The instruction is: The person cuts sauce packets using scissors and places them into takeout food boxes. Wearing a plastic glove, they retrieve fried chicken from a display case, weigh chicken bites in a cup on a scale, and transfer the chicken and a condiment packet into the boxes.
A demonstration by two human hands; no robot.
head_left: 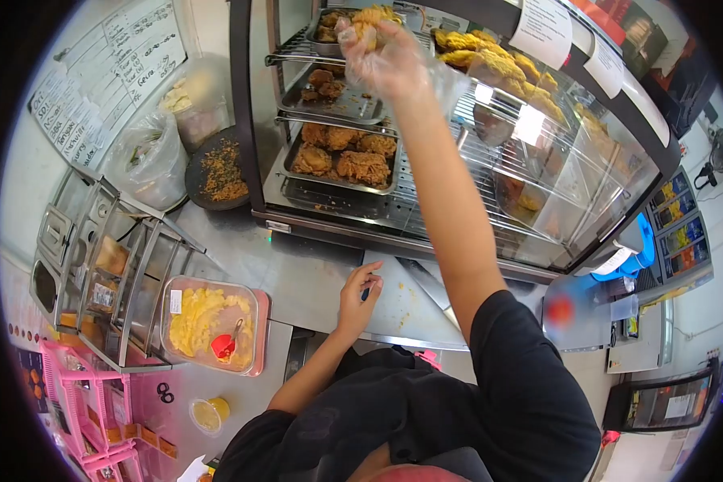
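My right hand (390, 60), in a clear plastic glove, reaches up into the glass display cabinet. Its fingers are closed around a piece of yellow fried chicken (368, 32) over the upper shelf. Low in front of the cabinet, by the steel counter's edge, is my left hand (357, 299), bare. Curled fingers there grip a small dark blue object (366, 292), mostly hidden. Inside the cabinet, a tray of brown fried chicken (361, 167) sits at the bottom left. Above it is a tray with a few brown pieces (323, 83). Flat yellow fried pieces (498, 64) lie on the upper right.
Left of the cabinet stand a dark pan of brown crumbs (221, 169) and a plastic-lined container (146, 161). A steel rack (128, 273) is nearby. Lower left, a clear tub of yellow food (209, 321) holds a red scoop (223, 345); a small yellow cup (209, 415) stands below.
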